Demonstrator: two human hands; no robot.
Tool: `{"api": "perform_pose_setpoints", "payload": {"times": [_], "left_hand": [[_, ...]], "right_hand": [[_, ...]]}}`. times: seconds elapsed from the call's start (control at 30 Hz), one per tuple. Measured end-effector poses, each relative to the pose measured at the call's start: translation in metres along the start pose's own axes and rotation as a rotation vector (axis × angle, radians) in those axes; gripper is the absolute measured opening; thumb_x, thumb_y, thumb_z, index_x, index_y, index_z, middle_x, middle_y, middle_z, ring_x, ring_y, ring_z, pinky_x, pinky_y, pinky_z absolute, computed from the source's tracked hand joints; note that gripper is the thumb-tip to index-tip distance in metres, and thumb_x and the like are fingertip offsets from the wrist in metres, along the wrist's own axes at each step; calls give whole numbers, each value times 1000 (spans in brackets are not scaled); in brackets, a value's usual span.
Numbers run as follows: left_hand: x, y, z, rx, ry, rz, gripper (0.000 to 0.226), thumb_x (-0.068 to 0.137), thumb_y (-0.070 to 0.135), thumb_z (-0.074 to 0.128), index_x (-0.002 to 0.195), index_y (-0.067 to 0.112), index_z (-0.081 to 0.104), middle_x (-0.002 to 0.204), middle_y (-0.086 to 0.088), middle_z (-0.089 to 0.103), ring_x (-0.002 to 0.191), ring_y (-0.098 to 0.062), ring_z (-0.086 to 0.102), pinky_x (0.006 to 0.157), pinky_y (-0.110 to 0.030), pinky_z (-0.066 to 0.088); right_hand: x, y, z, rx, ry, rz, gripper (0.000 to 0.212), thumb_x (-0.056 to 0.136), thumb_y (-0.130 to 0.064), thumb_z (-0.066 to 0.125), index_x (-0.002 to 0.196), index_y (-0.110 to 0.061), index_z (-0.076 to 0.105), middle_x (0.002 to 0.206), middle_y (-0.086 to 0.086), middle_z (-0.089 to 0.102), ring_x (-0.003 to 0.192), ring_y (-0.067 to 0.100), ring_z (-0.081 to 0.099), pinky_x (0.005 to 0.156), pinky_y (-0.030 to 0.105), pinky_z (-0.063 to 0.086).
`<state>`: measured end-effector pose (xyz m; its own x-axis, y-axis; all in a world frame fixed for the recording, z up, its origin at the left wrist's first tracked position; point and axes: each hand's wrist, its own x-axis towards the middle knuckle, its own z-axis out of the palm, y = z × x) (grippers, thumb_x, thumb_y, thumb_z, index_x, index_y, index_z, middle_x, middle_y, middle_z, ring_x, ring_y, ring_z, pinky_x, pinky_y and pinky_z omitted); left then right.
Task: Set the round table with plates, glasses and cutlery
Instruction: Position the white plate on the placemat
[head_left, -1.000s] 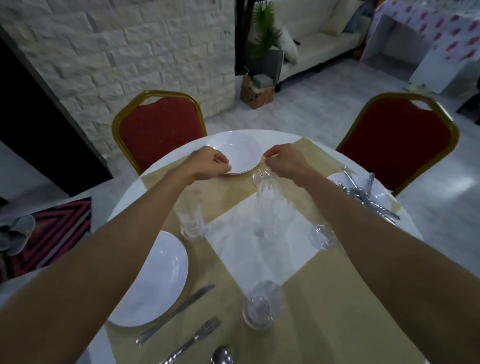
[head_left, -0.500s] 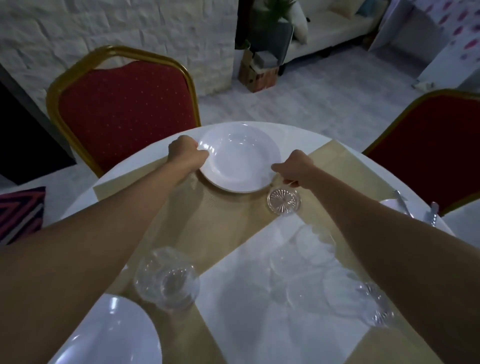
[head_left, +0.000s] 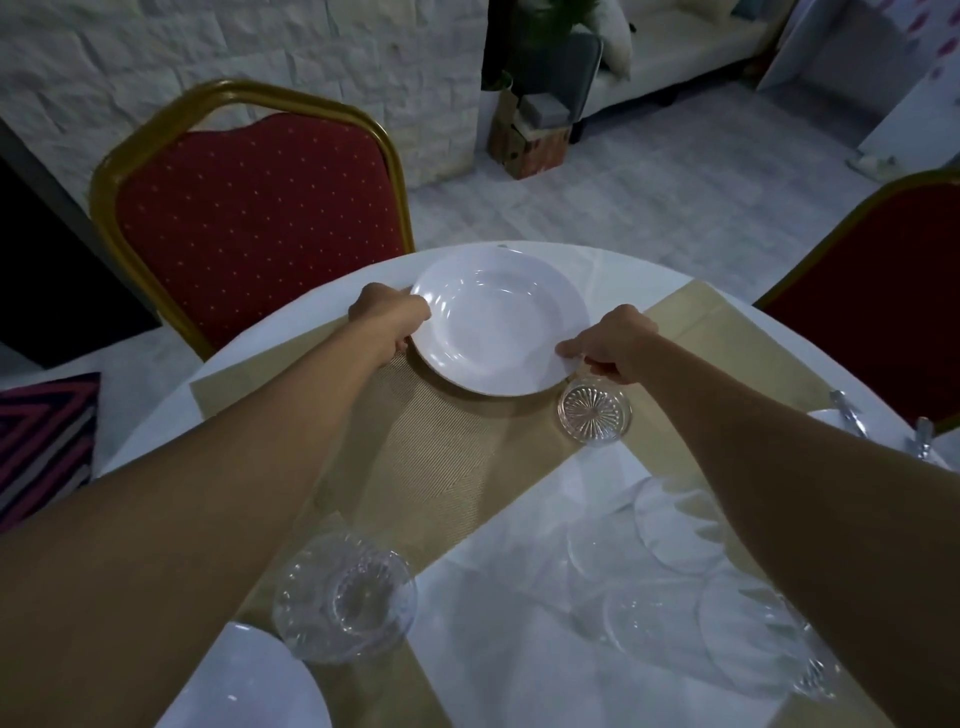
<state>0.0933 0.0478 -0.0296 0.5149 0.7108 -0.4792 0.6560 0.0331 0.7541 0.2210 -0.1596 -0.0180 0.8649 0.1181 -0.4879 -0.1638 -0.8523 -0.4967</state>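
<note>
Plate: the white plate (head_left: 498, 327) lies at the far edge of the table (head_left: 597, 265), its near part over the tan runner (head_left: 441, 452), in front of the left chair (head_left: 254, 218).
Left hand (head_left: 389, 317): you grip the plate's left rim, fingers curled round it.
Right hand (head_left: 610, 340): you pinch the near-right rim, thumb on top, fingers curled below.
Glass (head_left: 595, 411): upright on the runner, just beside your right hand.
Change: a second ago your hands sat close together at the plate's near rim. Now they are on opposite sides. Over the last half second both grips have held and the plate has barely shifted.
Rest: a second glass (head_left: 345, 597) beside your left forearm, cutlery (head_left: 847, 415) at the right edge.
</note>
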Motion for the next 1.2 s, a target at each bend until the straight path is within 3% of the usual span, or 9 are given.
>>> {"api": "perform_pose_setpoints", "payload": {"times": [0.1,0.33,0.47,0.57,0.63,0.73,0.9,1.03,1.2], "left_hand": [[-3,4,-8,-36,-42,-62,27,87,16,63,111,5,60,71,-6,49,57,-15,44,47,-25,40],[-31,18,-22,-56,-39,-63,35,89,17,60,121,6,53,73,-7,53,59,-15,48,50,-25,39],[-81,36,-35,-123,-103,32,46,88,16,64,131,6,51,106,-11,65,88,-23,64,58,-29,50],[-133,47,-40,-123,-153,111,39,90,11,58,128,4,54,112,-12,64,91,-24,64,59,-31,52],[-170,51,-42,-139,-167,153,36,89,5,52,125,3,56,110,-13,65,94,-26,65,70,-37,57],[-241,50,-42,-148,-181,225,30,89,1,46,116,5,60,109,-13,68,99,-28,66,88,-44,56],[-377,32,-26,-310,-287,274,27,95,-3,44,97,17,62,95,-3,69,83,-18,67,64,-31,59],[-460,-7,-8,-447,-373,244,24,97,2,48,104,17,66,105,-5,74,89,-21,72,73,-34,59],[-538,-60,38,-502,-296,254,21,97,6,50,108,10,67,104,-7,74,91,-22,72,71,-30,59]], "right_hand": [[-7,0,-3,35,-78,26,36,71,-25,88,74,-8,57,61,7,58,43,15,48,40,19,39],[-41,2,-33,197,-126,-71,27,79,-21,83,72,-6,61,62,9,61,58,20,56,44,22,41],[-85,10,-64,260,-148,-162,28,82,-23,80,72,-10,58,64,7,64,58,17,61,49,23,45],[-123,28,-91,296,-108,-233,28,83,-21,78,70,-11,56,62,7,66,57,17,64,51,24,46],[-147,45,-111,285,-54,-275,26,83,-23,78,70,-11,58,62,6,70,58,15,69,54,25,49],[-190,77,-145,286,-26,-327,22,83,-26,78,74,-11,64,59,-1,72,59,14,73,57,26,50],[-274,160,-195,347,-6,-354,22,88,-20,72,81,0,65,72,11,73,64,22,74,56,27,48],[-335,237,-217,423,-19,-324,32,91,-15,68,98,15,62,81,15,73,62,19,72,54,25,51],[-388,331,-214,507,-5,-278,26,91,-17,68,103,7,66,81,10,71,57,13,68,59,27,53]]}}
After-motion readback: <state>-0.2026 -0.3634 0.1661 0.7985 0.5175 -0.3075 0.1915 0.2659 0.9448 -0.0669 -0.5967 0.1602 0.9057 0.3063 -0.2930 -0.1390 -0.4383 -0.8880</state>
